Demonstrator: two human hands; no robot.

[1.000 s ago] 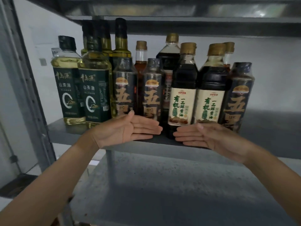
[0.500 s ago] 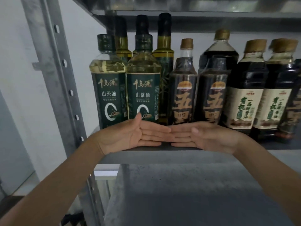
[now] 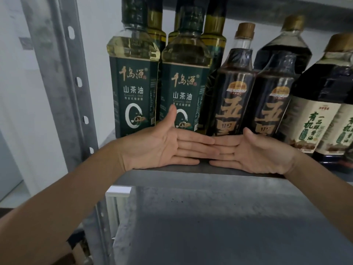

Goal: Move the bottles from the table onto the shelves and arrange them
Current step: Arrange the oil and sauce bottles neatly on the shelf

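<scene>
Several bottles stand upright in rows on a grey metal shelf (image 3: 191, 170). At the left are two green-labelled oil bottles (image 3: 133, 88) (image 3: 183, 92), then two dark bottles with orange characters (image 3: 232, 96) (image 3: 273, 100), then soy sauce bottles with cream labels (image 3: 313, 115). More bottles stand behind them. My left hand (image 3: 162, 148) and my right hand (image 3: 254, 150) lie flat at the shelf's front edge, palms toward me, fingers straight and fingertips overlapping in the middle. They press against the bases of the front-row bottles and grip nothing.
A perforated grey steel upright (image 3: 63, 83) frames the shelf on the left. A lower metal shelf (image 3: 210, 226) lies below my arms. Another shelf's underside (image 3: 286, 4) is above the bottle caps. A white wall is behind.
My hands came together from apart until the fingertips overlap, sliding left along the shelf front. The view moved closer and left toward the oil bottles.
</scene>
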